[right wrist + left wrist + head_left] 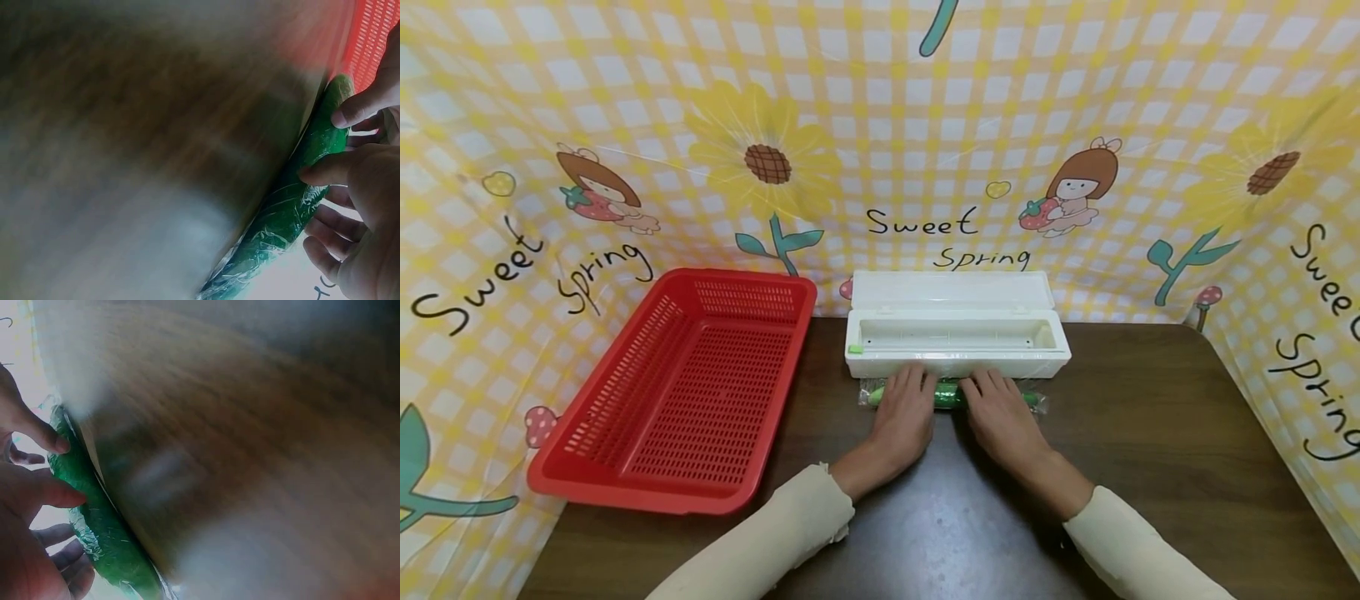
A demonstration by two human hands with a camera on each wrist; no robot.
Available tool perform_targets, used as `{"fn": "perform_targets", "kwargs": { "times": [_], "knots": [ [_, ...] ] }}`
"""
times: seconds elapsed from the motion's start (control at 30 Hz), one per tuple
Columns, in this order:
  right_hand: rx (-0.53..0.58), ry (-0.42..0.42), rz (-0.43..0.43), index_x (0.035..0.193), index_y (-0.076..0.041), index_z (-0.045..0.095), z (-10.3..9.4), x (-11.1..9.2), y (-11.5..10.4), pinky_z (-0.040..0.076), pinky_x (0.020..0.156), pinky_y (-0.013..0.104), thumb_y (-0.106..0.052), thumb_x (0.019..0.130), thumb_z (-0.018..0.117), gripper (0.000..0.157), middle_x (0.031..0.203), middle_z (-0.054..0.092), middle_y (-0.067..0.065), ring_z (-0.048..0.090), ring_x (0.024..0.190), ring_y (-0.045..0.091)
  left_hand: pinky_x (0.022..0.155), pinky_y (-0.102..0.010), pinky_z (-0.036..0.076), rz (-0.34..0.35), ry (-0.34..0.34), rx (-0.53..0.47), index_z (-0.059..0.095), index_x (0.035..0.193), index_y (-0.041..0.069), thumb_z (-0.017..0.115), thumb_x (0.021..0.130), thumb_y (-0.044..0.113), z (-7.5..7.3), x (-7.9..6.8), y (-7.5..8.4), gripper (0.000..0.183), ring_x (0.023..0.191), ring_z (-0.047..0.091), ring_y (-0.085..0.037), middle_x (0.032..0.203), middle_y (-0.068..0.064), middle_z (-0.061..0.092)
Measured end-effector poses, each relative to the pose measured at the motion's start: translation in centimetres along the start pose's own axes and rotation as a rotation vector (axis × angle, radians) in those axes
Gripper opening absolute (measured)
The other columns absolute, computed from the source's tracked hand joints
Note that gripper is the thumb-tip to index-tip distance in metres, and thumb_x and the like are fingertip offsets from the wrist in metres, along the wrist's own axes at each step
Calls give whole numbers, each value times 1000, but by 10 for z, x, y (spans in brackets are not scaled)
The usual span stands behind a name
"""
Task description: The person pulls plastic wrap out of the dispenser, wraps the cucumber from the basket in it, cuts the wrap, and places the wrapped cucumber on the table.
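A green cucumber (950, 396) wrapped in clear plastic film lies crosswise on the table, right in front of a long white film dispenser box (958, 367). My left hand (906, 417) holds its left part, and my right hand (1003, 417) holds it just right of the middle. In both wrist views the thumbs are on the near side of the cucumber (294, 203), with the other fingers curled round the far side. Crinkled film (1040, 404) sticks out past its right end. The dispenser's lid (953, 290) stands raised, showing the hollow inside.
A red slotted plastic basket (715, 400) stands on the left of the dark wooden table (1150, 417). On the dispenser's front left corner is a small green piece (855, 349). Yellow checked cloth (880, 125) hangs behind and along both sides.
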State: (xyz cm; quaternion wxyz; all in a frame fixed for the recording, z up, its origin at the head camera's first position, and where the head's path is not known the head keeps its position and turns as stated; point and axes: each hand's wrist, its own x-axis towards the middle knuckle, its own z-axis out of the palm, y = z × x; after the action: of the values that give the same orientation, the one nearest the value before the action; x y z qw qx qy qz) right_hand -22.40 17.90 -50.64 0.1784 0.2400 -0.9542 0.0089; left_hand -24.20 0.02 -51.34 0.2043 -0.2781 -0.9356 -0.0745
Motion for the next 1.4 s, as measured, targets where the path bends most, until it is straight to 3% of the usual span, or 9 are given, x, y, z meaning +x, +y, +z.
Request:
{"fn": "perform_targets", "kwargs": {
  "times": [0.47,0.73,0.93,1.03,1.13,1.27,1.4],
  "knots": [
    [1,4,-18,107,-5,56,0,0,-2,46,75,40,-6,78,67,31,101,52,9,51,92,27,77,-34,42,-27,-18,-30,61,112,7,68,78,12,0,-5,0,35,97,50,-22,105,-8,54],
    [-11,17,-25,106,-4,55,-1,-1,-3,47,76,41,-6,77,69,32,102,54,10,52,93,28,83,-36,41,-28,-36,-29,60,116,7,65,81,13,-1,-7,0,36,100,50,-23,108,-8,54],
    [14,8,-30,109,-4,55,-2,-1,-4,46,78,42,-7,75,71,38,104,54,11,52,95,29,81,-36,41,-54,51,-60,59,116,6,60,82,11,-7,-6,-1,34,103,51,-26,114,-10,54],
    [33,9,-33,111,-3,54,-3,-1,-4,46,80,43,-9,75,73,41,106,54,11,52,97,29,85,-39,41,-156,106,-159,58,115,7,62,82,10,-14,-6,-2,33,107,51,-26,115,-10,54],
    [55,19,-35,112,-4,54,-5,0,-5,46,82,43,-13,76,76,43,107,54,11,51,98,29,89,-39,41,-325,173,-342,55,116,9,63,83,9,-20,-8,-4,34,108,47,-25,114,-8,52],
    [99,73,-49,111,-4,56,-10,2,-7,46,82,42,-17,80,74,38,106,55,10,53,98,28,88,-38,40,-561,366,-651,49,116,7,64,85,5,-21,-14,-11,34,105,44,-27,112,-10,48],
    [147,138,-76,109,-3,58,-17,8,-9,47,80,39,-18,84,69,31,103,57,8,54,95,26,95,-40,40,-723,562,-829,42,122,1,66,84,1,-18,-20,-23,45,112,43,-31,119,-15,43]
  ]
}}
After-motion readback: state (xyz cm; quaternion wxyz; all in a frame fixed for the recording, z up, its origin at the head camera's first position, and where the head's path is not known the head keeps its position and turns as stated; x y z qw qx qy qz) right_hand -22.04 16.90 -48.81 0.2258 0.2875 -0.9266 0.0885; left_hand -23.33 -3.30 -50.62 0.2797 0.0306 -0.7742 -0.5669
